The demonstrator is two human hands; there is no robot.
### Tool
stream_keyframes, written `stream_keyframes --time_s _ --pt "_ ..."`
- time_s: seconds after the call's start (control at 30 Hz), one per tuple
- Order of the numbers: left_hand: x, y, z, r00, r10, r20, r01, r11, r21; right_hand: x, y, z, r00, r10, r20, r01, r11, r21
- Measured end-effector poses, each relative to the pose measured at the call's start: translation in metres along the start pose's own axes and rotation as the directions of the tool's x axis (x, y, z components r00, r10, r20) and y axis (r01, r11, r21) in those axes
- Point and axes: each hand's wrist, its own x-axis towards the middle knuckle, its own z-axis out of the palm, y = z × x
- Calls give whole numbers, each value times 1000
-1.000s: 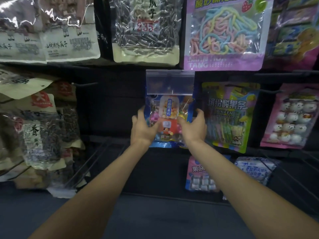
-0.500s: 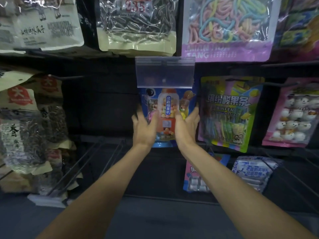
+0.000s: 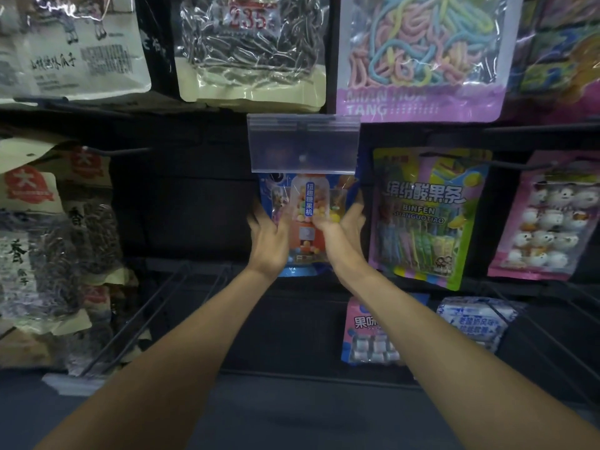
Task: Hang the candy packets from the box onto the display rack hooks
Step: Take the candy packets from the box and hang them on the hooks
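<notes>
Head view, looking forward and down at a dark display rack.

- Blue glossy candy packet with a gumball-machine picture (image 3: 308, 209): centre of frame, upright, front facing the camera. Its top edge is hidden behind a clear plastic price-tag holder (image 3: 303, 144); cannot tell whether it sits on a hook.
- Left hand (image 3: 271, 241): grips the packet's left side, thumb on the front, fingers wrapped to the left edge. Narrow grip, holding the packet.
- Right hand (image 3: 341, 235): grips the packet's right side in the same way, thumb across the front panel, fingertips up along the right edge. Both forearms reach in from the bottom of frame.
- Just beside the packet on the right: green-and-yellow packet of sour fruit strips (image 3: 428, 219), hanging. Further right: pink packet of white round sweets (image 3: 552, 222).
- Row above, left to right: white paper-look packet with black print (image 3: 74, 50), cream-and-clear packet of striped seeds (image 3: 253, 53), purple packet of pastel candy strings (image 3: 422, 60). The price-tag holder hangs just below the last two.
- Far left: stacked cream packets of seeds with red badges (image 3: 39, 248), several deep.
- A bare black hook (image 3: 123, 152) juts out between those seed packets and the held packet.
- Lower row: long black wire prongs (image 3: 146, 319) at lower left; under the right forearm, a pink-and-blue packet of small white sweets (image 3: 367, 329), with a white-and-blue wrapped packet (image 3: 470, 323) near it.
</notes>
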Motion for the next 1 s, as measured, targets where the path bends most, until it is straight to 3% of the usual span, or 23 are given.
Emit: stream_keyframes --time_s 0.17,0.27,0.4,0.7,0.87,0.93,1.0 --pt "2 -13 -9 999 24 27 -25 999 47 -6 17 -5 997 -74 3 74 991 -110" --pt "3 -21 -22 996 28 85 -23 998 -56 -11 18 -5 992 -122 -36 117 986 -119" --pt "-5 -31 -32 990 119 70 -114 991 -64 -17 21 1 989 -106 -102 92 986 -136" --pt "-15 -21 -29 997 64 37 -62 997 -46 -8 25 3 976 -142 -167 107 974 -201" --pt "-11 -17 -24 998 48 -47 -44 995 88 -5 23 4 964 -172 -204 107 949 -296" --pt "-16 -11 -24 993 75 -87 -52 968 244 -12 19 3 947 -226 -226 118 905 -409" --pt "-22 -8 -25 969 188 -157 -97 883 460 -24 17 1 908 -344 -238 176 830 -529"
